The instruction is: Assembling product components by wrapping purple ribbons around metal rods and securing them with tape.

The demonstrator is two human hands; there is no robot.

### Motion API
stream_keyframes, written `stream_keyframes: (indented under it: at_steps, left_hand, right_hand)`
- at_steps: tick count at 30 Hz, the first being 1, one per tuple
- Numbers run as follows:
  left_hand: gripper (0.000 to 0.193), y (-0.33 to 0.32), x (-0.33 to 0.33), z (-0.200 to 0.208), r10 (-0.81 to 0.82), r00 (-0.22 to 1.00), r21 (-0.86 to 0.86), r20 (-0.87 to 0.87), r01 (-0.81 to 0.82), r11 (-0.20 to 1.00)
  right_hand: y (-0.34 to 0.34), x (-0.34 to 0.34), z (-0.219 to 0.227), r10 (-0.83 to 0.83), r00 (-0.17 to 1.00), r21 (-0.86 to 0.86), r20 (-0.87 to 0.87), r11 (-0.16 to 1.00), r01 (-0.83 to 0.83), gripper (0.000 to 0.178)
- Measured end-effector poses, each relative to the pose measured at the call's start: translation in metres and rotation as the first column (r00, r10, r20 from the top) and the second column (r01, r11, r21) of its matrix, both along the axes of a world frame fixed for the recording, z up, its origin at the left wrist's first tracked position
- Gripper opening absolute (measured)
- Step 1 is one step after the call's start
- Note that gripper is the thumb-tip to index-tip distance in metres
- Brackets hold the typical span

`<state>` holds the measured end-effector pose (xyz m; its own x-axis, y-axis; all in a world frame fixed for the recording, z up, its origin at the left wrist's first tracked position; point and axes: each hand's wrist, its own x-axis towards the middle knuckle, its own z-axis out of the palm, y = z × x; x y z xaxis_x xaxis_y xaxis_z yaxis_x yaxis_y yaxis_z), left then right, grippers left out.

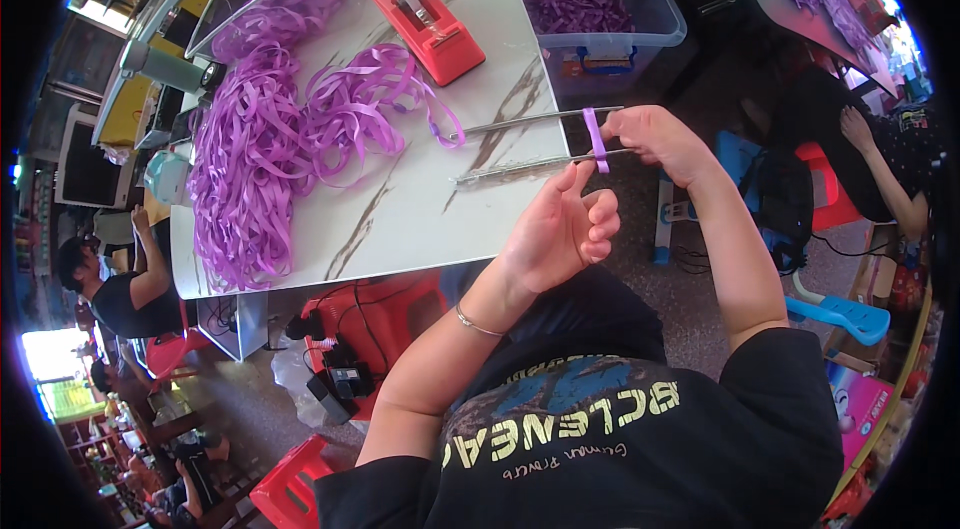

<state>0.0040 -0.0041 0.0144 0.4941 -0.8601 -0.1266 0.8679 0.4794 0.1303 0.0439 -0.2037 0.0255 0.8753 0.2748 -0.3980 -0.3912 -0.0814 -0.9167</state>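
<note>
My right hand [655, 141] grips the near ends of two long metal rods [530, 119] that stick out over the white table [420, 209]. A short purple ribbon strip [596, 139] is looped across both rods close to that hand. My left hand [565, 229] is raised just below the rods, fingers curled, with fingertips touching the ribbon loop and the lower rod. A big heap of loose purple ribbon [270, 149] lies on the table to the left, one strand reaching the rods' far tips.
A red tape dispenser [428, 24] sits on the table behind the ribbon. A clear plastic bin [590, 4] holds more purple ribbon. Red stools [290, 489] stand on the floor. Other people sit at the left and right.
</note>
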Motion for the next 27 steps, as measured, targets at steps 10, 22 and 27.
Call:
stream_keyframes:
  at_steps: [10, 22, 27]
  left_hand:
    - [0.034, 0.0, -0.001, -0.001, -0.002, 1.0, 0.011, 0.0, 0.002, 1.0]
    - [0.033, 0.0, 0.0, -0.002, 0.003, 1.0, -0.013, 0.006, -0.003, 1.0]
    - [0.034, -0.001, -0.001, 0.0, 0.004, 1.0, -0.008, 0.013, -0.004, 1.0]
  right_hand:
    - [-0.005, 0.008, -0.071, -0.001, 0.98, 0.3, -0.198, 0.952, 0.062, 0.02]
    - [0.037, 0.011, -0.118, 0.26, 0.965, 0.914, -0.02, 0.396, -0.087, 0.02]
    - [0.028, 0.008, -0.105, 0.137, 0.981, 0.779, -0.137, 0.627, 0.021, 0.023]
